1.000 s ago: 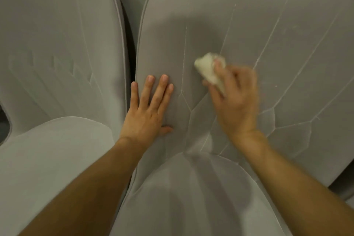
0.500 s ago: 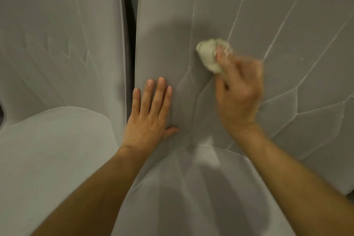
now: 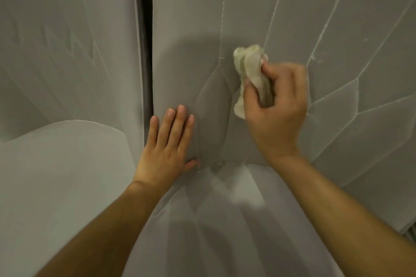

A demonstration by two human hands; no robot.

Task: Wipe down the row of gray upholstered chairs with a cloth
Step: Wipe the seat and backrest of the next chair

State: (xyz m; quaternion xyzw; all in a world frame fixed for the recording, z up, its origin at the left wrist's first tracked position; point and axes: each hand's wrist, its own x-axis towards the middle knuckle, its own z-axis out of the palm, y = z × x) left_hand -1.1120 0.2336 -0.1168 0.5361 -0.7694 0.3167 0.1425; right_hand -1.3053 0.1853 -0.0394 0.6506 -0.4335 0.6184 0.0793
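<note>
Gray upholstery fills nearly everything I see: the backrest (image 3: 292,18) of the chair in front of me, crossed by pale stitched seams, and below it the lighter seat cushion (image 3: 225,220). My right hand (image 3: 278,105) is up on the backrest, and its fingers (image 3: 269,72) are curled tight around a crumpled cream cloth (image 3: 248,67), which bunches out above my knuckles and hangs a little below my thumb. The cloth is pressed against the fabric just right of a long vertical seam, near where several seams meet. My left hand (image 3: 167,148) lies flat on the same backrest, lower down and close to its left edge, fingers straight and held close together, thumb tucked out toward the crease where backrest meets seat. The two hands are near each other but apart. A dark narrow gap (image 3: 147,51) runs upward just left of my left hand, and beyond it stands the neighbouring chair (image 3: 63,63), gray as well, with its own pale seat cushion showing at the lower left. Both my forearms are bare.
</note>
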